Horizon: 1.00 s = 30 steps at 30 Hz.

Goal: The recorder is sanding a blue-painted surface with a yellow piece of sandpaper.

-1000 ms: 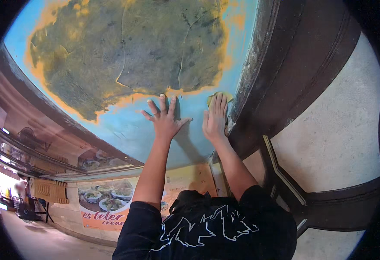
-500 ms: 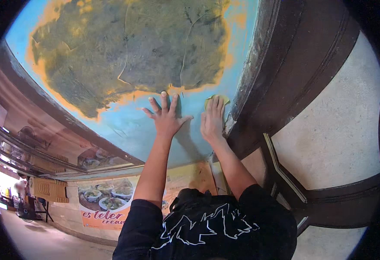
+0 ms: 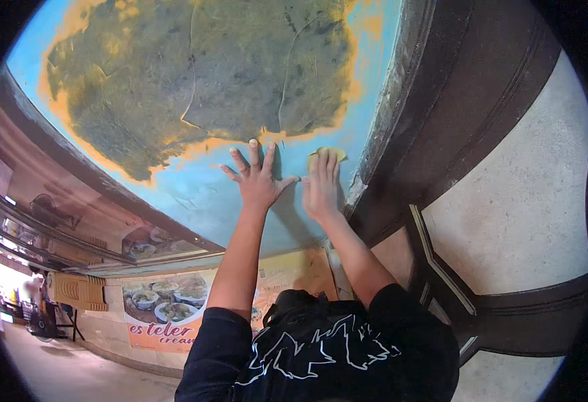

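My left hand (image 3: 259, 181) rests flat with fingers spread on a light blue painted panel (image 3: 207, 201), fingertips reaching the orange fringe of a large dark bare patch (image 3: 240, 74). To its right, my right hand (image 3: 321, 189) presses a small yellow piece of sandpaper (image 3: 327, 155) against the blue paint. Its fingers lie close together over the sheet, hiding most of it; the top edge sticks out beyond the fingertips. The left thumb points toward the right hand and comes very near it.
A dark brown frame (image 3: 434, 127) with a chipped edge borders the panel on the right, beside pale panels (image 3: 508, 181). A food poster (image 3: 167, 308) hangs on the tiled wall. Stacked tan plastic chairs (image 3: 78, 291) and a black fan (image 3: 41, 321) stand at far left.
My right hand has slid a little to the left with the sandpaper, closer to the left thumb. My left hand stays in place.
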Motion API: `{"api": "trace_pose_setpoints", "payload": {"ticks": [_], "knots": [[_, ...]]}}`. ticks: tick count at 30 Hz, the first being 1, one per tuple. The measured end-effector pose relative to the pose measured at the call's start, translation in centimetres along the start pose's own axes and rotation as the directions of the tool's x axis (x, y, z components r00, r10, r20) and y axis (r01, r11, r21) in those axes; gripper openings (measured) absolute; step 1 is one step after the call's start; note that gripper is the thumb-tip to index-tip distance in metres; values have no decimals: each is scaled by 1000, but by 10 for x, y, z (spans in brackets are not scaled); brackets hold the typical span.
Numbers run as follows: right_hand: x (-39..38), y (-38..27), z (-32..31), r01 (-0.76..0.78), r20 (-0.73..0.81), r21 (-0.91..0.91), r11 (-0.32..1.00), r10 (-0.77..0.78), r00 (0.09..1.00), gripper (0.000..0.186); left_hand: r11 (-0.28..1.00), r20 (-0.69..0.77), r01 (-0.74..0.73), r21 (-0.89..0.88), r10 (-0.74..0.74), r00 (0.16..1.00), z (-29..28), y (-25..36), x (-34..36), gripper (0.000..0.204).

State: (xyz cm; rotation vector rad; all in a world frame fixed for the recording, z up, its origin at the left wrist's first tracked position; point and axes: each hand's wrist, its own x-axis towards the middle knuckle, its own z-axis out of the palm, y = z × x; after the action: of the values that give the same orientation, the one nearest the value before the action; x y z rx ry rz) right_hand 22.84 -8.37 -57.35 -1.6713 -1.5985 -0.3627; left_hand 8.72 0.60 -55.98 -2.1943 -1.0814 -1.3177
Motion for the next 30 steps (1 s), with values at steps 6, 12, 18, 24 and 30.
{"api": "trace_pose_setpoints", "payload": {"ticks": [6, 12, 18, 24, 30], "knots": [[29, -12, -16, 15, -16, -9, 1000, -15, 1000, 59, 1000, -14, 0, 21, 0, 1000, -3, -4, -3, 105], [4, 9, -13, 1, -61, -56, 998, -4, 998, 55, 1000, -21, -18, -19, 17, 1000, -2, -2, 1, 108], [21, -23, 0, 77, 6, -4, 997, -77, 997, 58, 998, -61, -33, 56, 36, 997, 4, -14, -4, 108], [13, -2, -8, 5, -64, -1, 1000, -5, 998, 59, 1000, -13, -7, -29, 7, 1000, 0, -14, -6, 108], [7, -16, 7, 72, -38, 81, 994, -70, 997, 58, 1000, -22, -26, 3, 26, 999, 1, -14, -7, 108]]}}
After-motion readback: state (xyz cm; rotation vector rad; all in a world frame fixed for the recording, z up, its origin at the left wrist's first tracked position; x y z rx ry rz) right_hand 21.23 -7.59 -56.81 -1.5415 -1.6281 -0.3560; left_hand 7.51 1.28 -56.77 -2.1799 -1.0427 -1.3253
